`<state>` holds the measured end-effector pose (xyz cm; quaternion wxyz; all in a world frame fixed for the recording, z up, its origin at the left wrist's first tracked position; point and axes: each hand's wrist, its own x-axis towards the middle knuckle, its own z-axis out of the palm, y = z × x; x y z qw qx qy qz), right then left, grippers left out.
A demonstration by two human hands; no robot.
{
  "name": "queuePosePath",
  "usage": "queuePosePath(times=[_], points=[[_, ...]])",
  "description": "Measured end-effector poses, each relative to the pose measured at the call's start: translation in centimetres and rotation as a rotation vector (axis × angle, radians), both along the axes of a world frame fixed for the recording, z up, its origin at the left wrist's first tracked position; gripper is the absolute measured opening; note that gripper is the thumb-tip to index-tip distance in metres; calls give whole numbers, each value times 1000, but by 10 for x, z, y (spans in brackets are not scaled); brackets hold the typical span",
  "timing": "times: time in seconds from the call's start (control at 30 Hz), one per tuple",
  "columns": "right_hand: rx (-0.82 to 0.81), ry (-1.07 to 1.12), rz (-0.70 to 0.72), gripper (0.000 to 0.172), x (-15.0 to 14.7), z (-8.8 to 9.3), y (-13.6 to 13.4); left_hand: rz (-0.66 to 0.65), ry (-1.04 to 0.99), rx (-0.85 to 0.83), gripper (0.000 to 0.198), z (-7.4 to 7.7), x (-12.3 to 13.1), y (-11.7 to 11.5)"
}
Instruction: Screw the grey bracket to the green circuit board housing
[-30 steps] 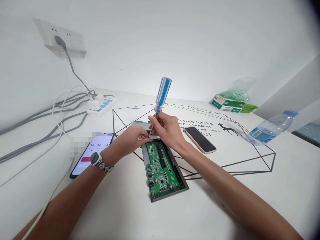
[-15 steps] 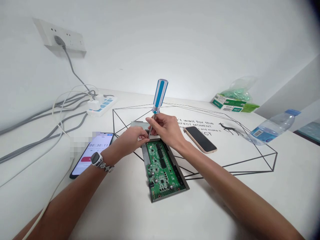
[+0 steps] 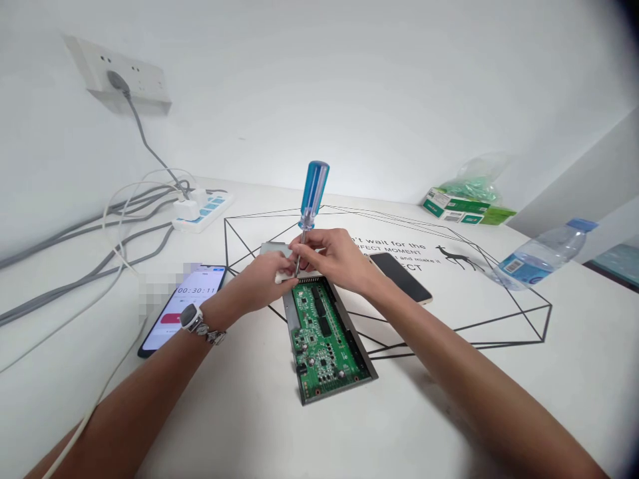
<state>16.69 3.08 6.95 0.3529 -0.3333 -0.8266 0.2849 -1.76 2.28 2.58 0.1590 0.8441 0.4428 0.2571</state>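
Observation:
A green circuit board [image 3: 322, 336] lies in a grey metal tray [image 3: 362, 352] on the white table. My right hand [image 3: 334, 259] pinches the metal shaft of a blue-and-white screwdriver [image 3: 313, 194], which stands nearly upright with its tip at the board's far left corner. My left hand [image 3: 262, 279], with a watch on its wrist, has its fingertips closed at the same corner beside the screwdriver tip; what they hold is hidden. A grey metal piece [image 3: 273, 250] lies just behind the hands.
A phone showing a timer [image 3: 187, 303] lies left of the board. A dark phone [image 3: 402, 278] lies right of it. A water bottle [image 3: 542, 256] lies on its side at far right. Green boxes [image 3: 462, 206] sit at the back. A power strip [image 3: 202, 209] and cables [image 3: 100, 229] occupy the left.
The screwdriver handle has tilted from leaning right to nearly upright and turned about its axis. My right hand has shifted slightly left. The left hand has stayed at the board's corner.

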Motion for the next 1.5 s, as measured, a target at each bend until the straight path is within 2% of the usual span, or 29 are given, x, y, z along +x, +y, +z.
queuePosePath(times=[0.17,0.23,0.37,0.47,0.57,0.7,0.73,0.9,0.97,1.03,1.1,1.17,1.23,1.3,1.43,1.5], points=[[9,105,-183,31,-1,-4,2,109,-322,-89,29,0,7,-5],[4,68,-143,25,0,-2,2,89,-385,-150,25,1,8,-5],[-77,47,13,16,4,0,5,10,-395,-251,24,2,8,-5],[-63,116,-87,21,2,-3,5,71,-393,-206,32,0,10,-5],[8,82,-157,21,0,0,2,125,-396,-157,27,-4,11,-5],[-36,-20,-11,15,2,6,0,-15,-365,-194,24,-6,10,-3],[-48,-8,-10,15,2,6,0,-32,-366,-189,24,-7,10,-2],[-8,71,-192,24,-1,3,-1,111,-451,-159,26,-10,12,-2],[-15,32,-124,20,0,3,-1,68,-497,-206,24,-9,11,-2],[-63,22,-29,17,2,4,0,-42,-540,-272,23,-8,11,-1],[-102,63,-31,16,3,3,1,-100,-545,-285,23,-8,11,-1],[-79,122,-135,19,1,1,1,-53,-514,-249,25,-8,13,-2],[-10,134,-226,25,-2,0,1,60,-489,-194,26,-8,15,-4],[38,100,-226,23,-3,0,1,101,-494,-172,24,-8,15,-4],[-1,33,-86,17,-1,5,0,-54,-554,-249,22,-8,11,-3],[5,34,-104,19,1,5,-1,-100,-561,-269,22,-9,10,-2]])
